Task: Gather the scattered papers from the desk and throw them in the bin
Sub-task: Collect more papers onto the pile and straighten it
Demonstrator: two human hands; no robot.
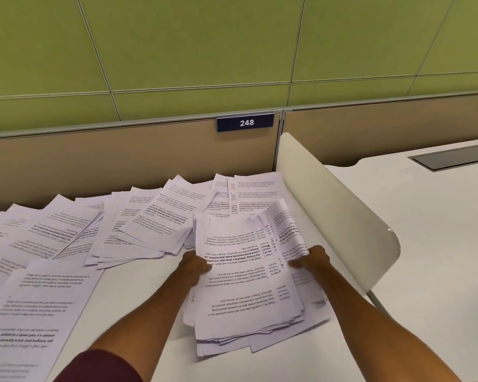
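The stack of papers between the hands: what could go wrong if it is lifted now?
The stack is uneven, with its lower edges fanned out; sheets may slip out when the left hand and right hand lift it. The curled sheets by the right hand may crease. The scattered papers further left may be missed.

From where I stand, the person wears a dark maroon sleeve (102,366) on the left arm, plain cloth that ends high on the arm. Below it the left forearm (155,307) is bare down to the left hand (198,264). The right forearm (370,312) and right hand (313,259) are bare too.
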